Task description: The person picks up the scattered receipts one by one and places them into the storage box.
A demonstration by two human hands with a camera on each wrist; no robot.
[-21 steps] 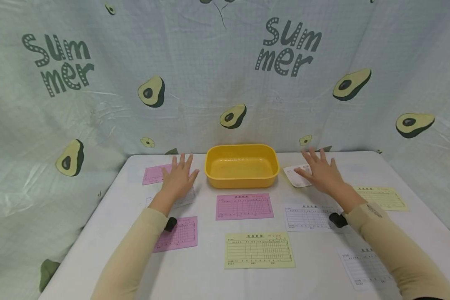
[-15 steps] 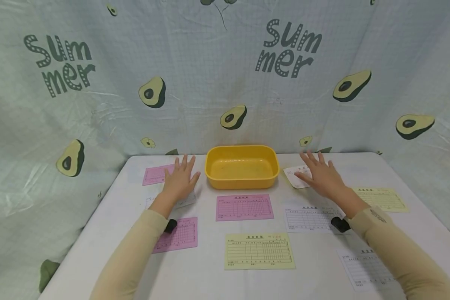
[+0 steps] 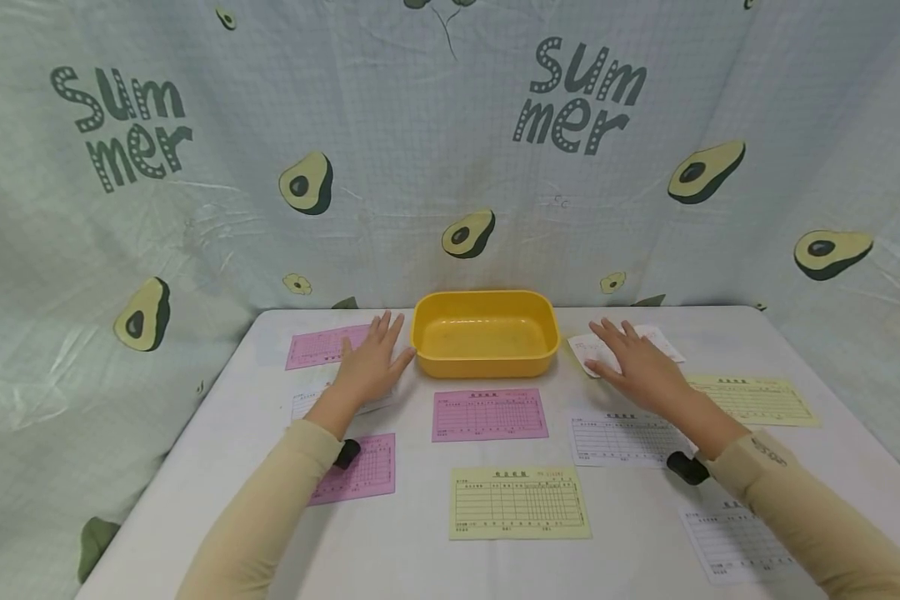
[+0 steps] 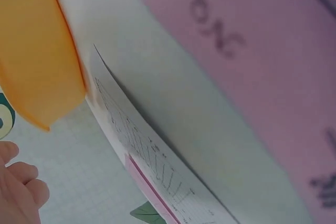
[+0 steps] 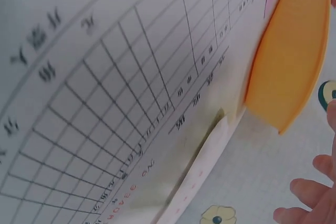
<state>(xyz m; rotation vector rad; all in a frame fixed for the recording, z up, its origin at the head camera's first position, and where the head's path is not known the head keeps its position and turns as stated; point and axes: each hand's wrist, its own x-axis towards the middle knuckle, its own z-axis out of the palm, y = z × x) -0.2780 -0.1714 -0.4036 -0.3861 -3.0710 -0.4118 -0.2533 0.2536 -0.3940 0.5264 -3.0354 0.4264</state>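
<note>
In the head view, the left hand and right hand were spread, gripping nothing, on either side of the tray at the table's far edge. The tray looked light, stiff and smooth, best held by its short ends. The pink slip and yellow slip lay flat before it, with room between. Whether the right hand touched the curled slip was unclear.

In the left wrist view, the white slip cast a shadow along one edge, probably easiest to pinch.

In the right wrist view, the curled slip's edge stood raised; such paper would likely crease easily.
</note>
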